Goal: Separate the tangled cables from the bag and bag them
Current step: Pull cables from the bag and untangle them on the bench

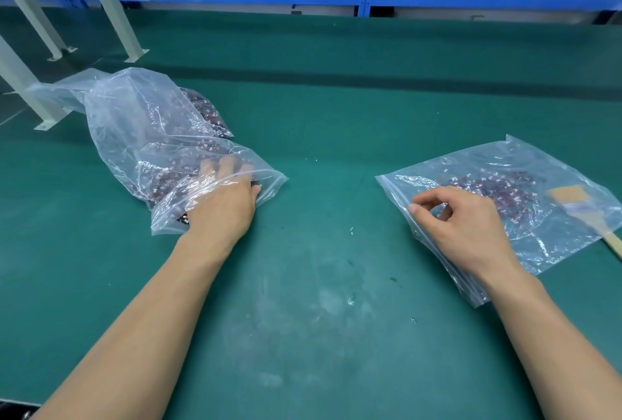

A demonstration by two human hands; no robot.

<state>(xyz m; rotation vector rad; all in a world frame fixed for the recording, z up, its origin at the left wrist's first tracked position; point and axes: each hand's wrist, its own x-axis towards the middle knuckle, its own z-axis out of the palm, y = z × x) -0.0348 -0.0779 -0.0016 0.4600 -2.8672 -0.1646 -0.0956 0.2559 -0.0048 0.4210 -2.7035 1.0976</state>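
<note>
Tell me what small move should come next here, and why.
Probably close the left hand on a small clump of cables and draw it out of the large bag. That hand is inside the bag's mouth, fingers among the tangle, though a grip isn't clear. The right hand pinches the small zip bag at its mouth, seemingly ready to receive them.

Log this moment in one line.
left hand: inside left zip bag, on cables | right hand: pinches mouth of right zip bag
</note>
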